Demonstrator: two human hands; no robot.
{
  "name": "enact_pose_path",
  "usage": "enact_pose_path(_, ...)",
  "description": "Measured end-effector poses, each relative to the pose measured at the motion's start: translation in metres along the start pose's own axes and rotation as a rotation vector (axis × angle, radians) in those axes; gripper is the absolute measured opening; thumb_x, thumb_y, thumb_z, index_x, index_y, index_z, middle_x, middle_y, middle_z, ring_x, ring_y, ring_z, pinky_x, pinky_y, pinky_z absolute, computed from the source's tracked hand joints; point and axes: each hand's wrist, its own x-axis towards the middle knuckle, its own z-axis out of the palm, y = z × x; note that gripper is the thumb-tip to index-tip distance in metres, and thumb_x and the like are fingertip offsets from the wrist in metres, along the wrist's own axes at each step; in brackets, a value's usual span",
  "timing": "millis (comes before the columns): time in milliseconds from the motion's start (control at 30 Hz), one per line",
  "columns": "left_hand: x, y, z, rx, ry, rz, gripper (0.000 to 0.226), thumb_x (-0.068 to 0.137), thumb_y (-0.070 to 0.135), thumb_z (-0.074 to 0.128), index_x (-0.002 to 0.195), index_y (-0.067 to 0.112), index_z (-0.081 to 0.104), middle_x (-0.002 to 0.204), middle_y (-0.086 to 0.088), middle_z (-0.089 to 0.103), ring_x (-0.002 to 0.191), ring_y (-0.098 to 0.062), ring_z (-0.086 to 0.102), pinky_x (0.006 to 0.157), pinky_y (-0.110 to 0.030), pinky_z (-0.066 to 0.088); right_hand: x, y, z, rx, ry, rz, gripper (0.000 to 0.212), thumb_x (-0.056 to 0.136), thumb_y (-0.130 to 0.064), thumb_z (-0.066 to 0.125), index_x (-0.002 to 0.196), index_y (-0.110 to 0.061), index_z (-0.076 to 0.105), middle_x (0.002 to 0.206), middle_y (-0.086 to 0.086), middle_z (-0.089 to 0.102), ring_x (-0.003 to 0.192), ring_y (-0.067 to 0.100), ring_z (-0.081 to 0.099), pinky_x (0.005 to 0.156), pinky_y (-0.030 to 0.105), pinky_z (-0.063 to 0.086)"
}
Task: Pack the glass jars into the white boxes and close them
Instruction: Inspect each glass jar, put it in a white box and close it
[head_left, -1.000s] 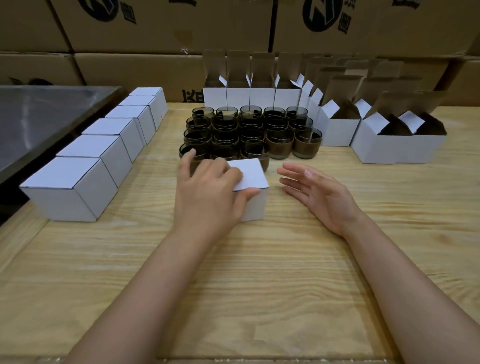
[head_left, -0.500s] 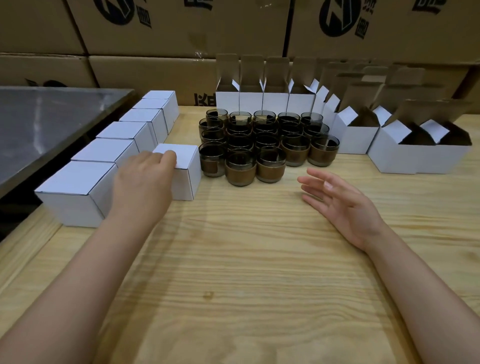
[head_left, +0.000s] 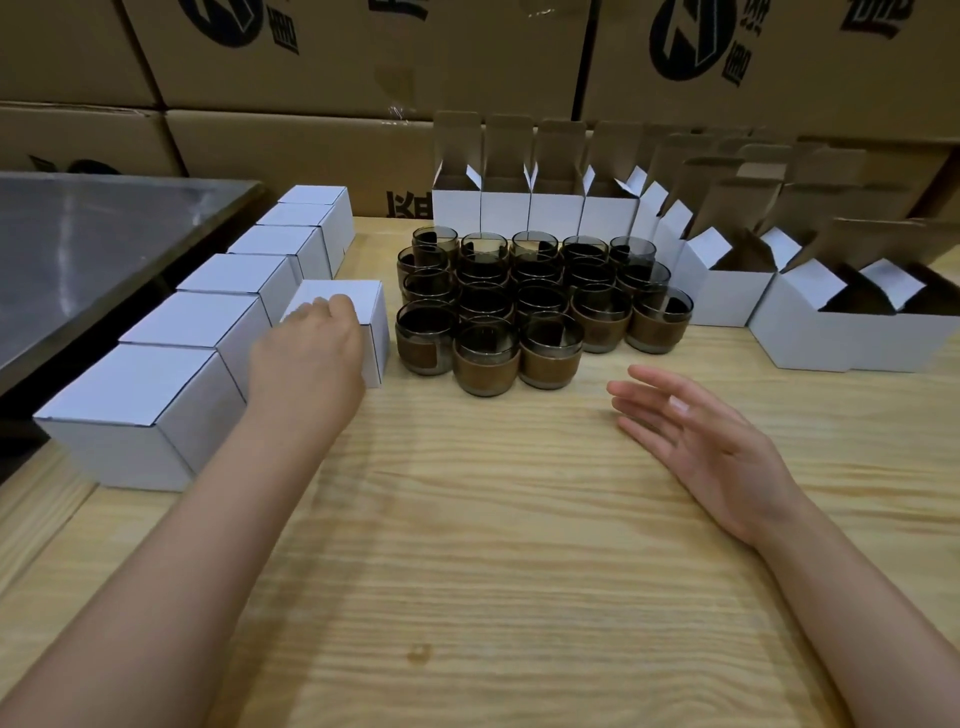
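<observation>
A closed white box (head_left: 358, 304) stands on the wooden table beside a row of closed white boxes (head_left: 208, 317). My left hand (head_left: 309, 348) rests on top of it, fingers curled over its near top edge. Right of the box is a cluster of several dark glass jars (head_left: 540, 296) with brown bands. My right hand (head_left: 696, 441) hovers open over the table in front of the jars, fingers straight, holding nothing. Open white boxes (head_left: 535, 208) with raised flaps line the back and curve round to the right (head_left: 831, 338).
Large brown cartons (head_left: 363, 62) are stacked behind the table. A grey metal surface (head_left: 78, 249) lies to the left, lower than the table edge. The wooden table (head_left: 493, 571) stretches towards me between my forearms.
My left hand has carried the closed box from the middle of the table leftwards, next to the row of closed boxes. My right hand stayed open and barely moved.
</observation>
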Motion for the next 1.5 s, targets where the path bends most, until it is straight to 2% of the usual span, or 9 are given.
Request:
enact_pose_path(67, 0.012, 0.005, 0.008, -0.026, -0.071, -0.012, 0.033, 0.083, -0.007, 0.048, 0.114, 0.0, 0.04, 0.114, -0.021, 0.05, 0.098, -0.036, 0.05, 0.054, -0.034, 0.031, 0.0, 0.0, 0.0, -0.004, 0.004, -0.001, 0.05, 0.08, -0.021, 0.055, 0.129, -0.01, 0.056, 0.127, 0.014, 0.063, 0.124, 0.026, 0.056, 0.103, 0.039, 0.045)
enact_pose_path(133, 0.026, 0.008, 0.017, -0.107, -0.129, -0.034, 0.043, 0.086, -0.008, 0.042, 0.127, 0.0, 0.034, 0.137, -0.023, 0.038, 0.128, -0.039, 0.038, 0.067, -0.042, 0.04, 0.0, 0.0, 0.0, -0.009, 0.01, -0.004, 0.051, 0.079, -0.022, 0.056, 0.128, -0.01, 0.057, 0.126, 0.015, 0.063, 0.124, 0.026, 0.056, 0.103, 0.039, 0.045)
enact_pose_path(267, 0.058, 0.006, 0.036, -0.234, -0.18, -0.065, 0.047, 0.087, -0.013, 0.033, 0.132, 0.003, 0.032, 0.156, -0.018, 0.018, 0.143, -0.035, 0.023, 0.079, -0.048, 0.042, 0.0, 0.001, 0.001, -0.008, 0.026, -0.014, 0.049, 0.08, -0.019, 0.053, 0.128, -0.007, 0.056, 0.125, 0.017, 0.064, 0.124, 0.027, 0.056, 0.102, 0.038, 0.046)
enact_pose_path(533, 0.12, -0.003, 0.079, -0.368, -0.202, -0.075, 0.073, 0.081, -0.019, 0.037, 0.145, 0.012, 0.021, 0.162, -0.008, -0.003, 0.143, -0.033, 0.025, 0.074, -0.043, 0.039, -0.001, 0.003, 0.0, 0.0, 0.042, -0.027, 0.054, 0.076, -0.02, 0.058, 0.127, -0.003, 0.055, 0.123, 0.019, 0.063, 0.123, 0.029, 0.056, 0.101, 0.037, 0.047)
enact_pose_path(733, 0.156, -0.006, 0.102, -0.348, -0.229, -0.048, 0.082, 0.082, -0.019, 0.035, 0.152, 0.012, 0.006, 0.161, -0.003, -0.018, 0.148, -0.02, -0.015, 0.108, -0.049, 0.032, 0.0, 0.004, 0.0, 0.004, 0.045, -0.016, 0.059, 0.071, -0.027, 0.064, 0.126, -0.004, 0.058, 0.124, 0.02, 0.063, 0.122, 0.032, 0.057, 0.099, 0.038, 0.049)
enact_pose_path(1000, 0.157, -0.007, 0.105, -0.385, -0.233, -0.077, 0.086, 0.086, -0.019, 0.033, 0.154, 0.016, -0.005, 0.16, -0.001, -0.021, 0.147, -0.02, -0.019, 0.116, -0.047, 0.021, 0.0, 0.004, 0.0, 0.002, 0.059, -0.01, 0.056, 0.073, -0.026, 0.064, 0.125, -0.005, 0.059, 0.122, 0.019, 0.064, 0.12, 0.031, 0.058, 0.096, 0.034, 0.051)
enact_pose_path(1267, 0.091, -0.012, 0.078, -0.596, -0.003, -0.159, 0.07, 0.085, -0.014, 0.042, 0.147, 0.016, 0.032, 0.162, 0.001, 0.013, 0.148, -0.016, 0.013, 0.113, -0.039, 0.027, -0.001, 0.001, 0.006, -0.013, 0.089, 0.003, 0.04, 0.083, -0.016, 0.055, 0.121, -0.006, 0.061, 0.118, 0.018, 0.066, 0.115, 0.03, 0.062, 0.096, 0.034, 0.052)
enact_pose_path(1367, 0.059, 0.002, 0.058, -0.71, 0.249, -0.322, 0.04, 0.093, 0.004, 0.042, 0.13, 0.014, 0.051, 0.138, -0.006, 0.049, 0.127, -0.024, 0.043, 0.099, -0.036, 0.038, -0.002, -0.002, 0.009, -0.03, 0.097, 0.016, 0.04, 0.082, -0.019, 0.056, 0.12, -0.008, 0.061, 0.116, 0.017, 0.067, 0.111, 0.029, 0.064, 0.094, 0.033, 0.053)
enact_pose_path(1500, 0.02, 0.035, 0.029, -0.923, 0.429, -0.515, 0.022, 0.096, 0.013, 0.041, 0.111, 0.009, 0.056, 0.11, -0.004, 0.053, 0.107, -0.02, 0.048, 0.084, -0.021, 0.032, -0.002, -0.003, 0.01, -0.041, 0.105, 0.026, 0.028, 0.093, -0.009, 0.049, 0.119, -0.008, 0.06, 0.115, 0.017, 0.067, 0.108, 0.03, 0.065, 0.091, 0.032, 0.055)
